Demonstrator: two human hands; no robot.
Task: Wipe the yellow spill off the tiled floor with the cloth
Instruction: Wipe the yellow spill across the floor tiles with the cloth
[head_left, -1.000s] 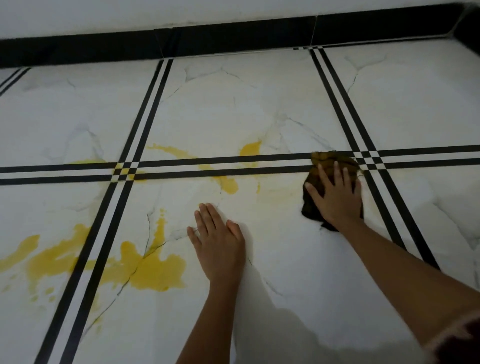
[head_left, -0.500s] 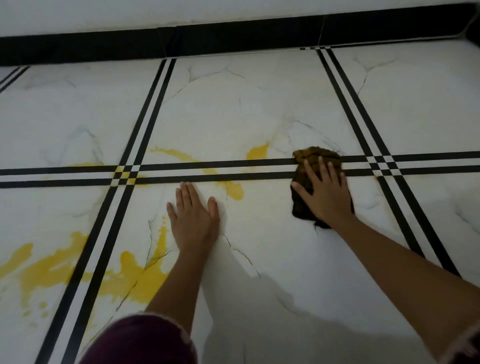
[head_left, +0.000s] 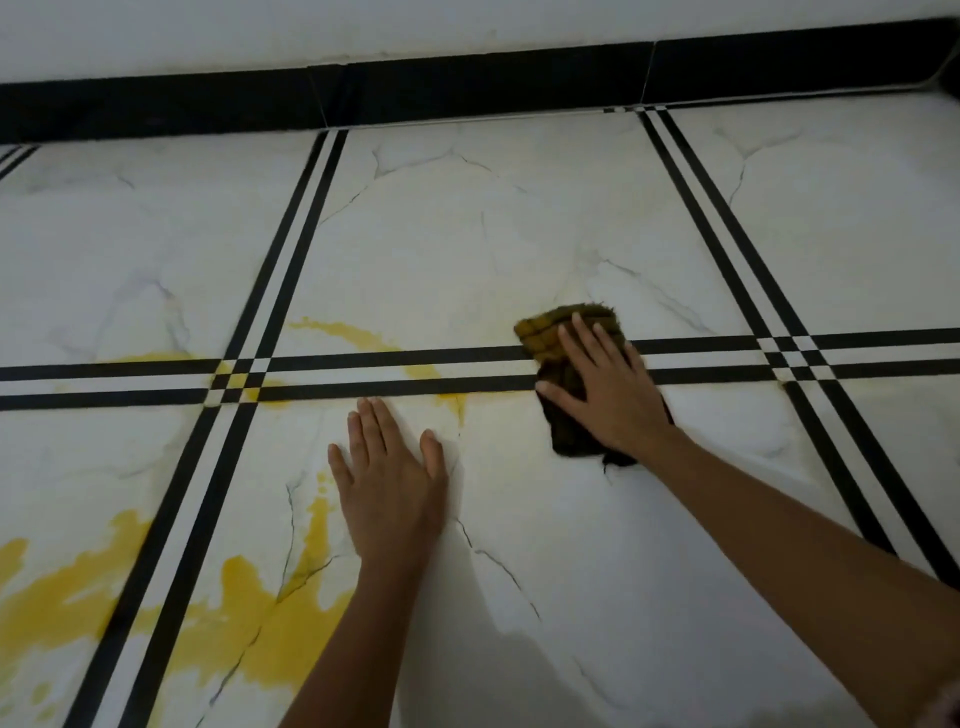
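Note:
My right hand (head_left: 605, 387) presses flat on a dark brown cloth (head_left: 550, 332) stained yellow, lying across the horizontal black tile stripes. My left hand (head_left: 389, 480) rests palm down on the white tile, fingers apart, holding nothing. A large yellow spill (head_left: 244, 623) covers the floor at the lower left, beside my left forearm. A thinner yellow streak (head_left: 353, 335) runs along and across the stripes to the left of the cloth, with faint smears near my left fingertips.
White marble-look floor tiles (head_left: 519, 234) are divided by double black stripes (head_left: 291, 260). A black skirting (head_left: 467, 88) runs along the white wall at the far side. More yellow stain sits at the stripe crossing (head_left: 236, 382) on the left.
My right hand has slid the cloth leftward along the stripes, over the yellow blotch that lay above them. My left hand has stayed flat on the tile beside the spill.

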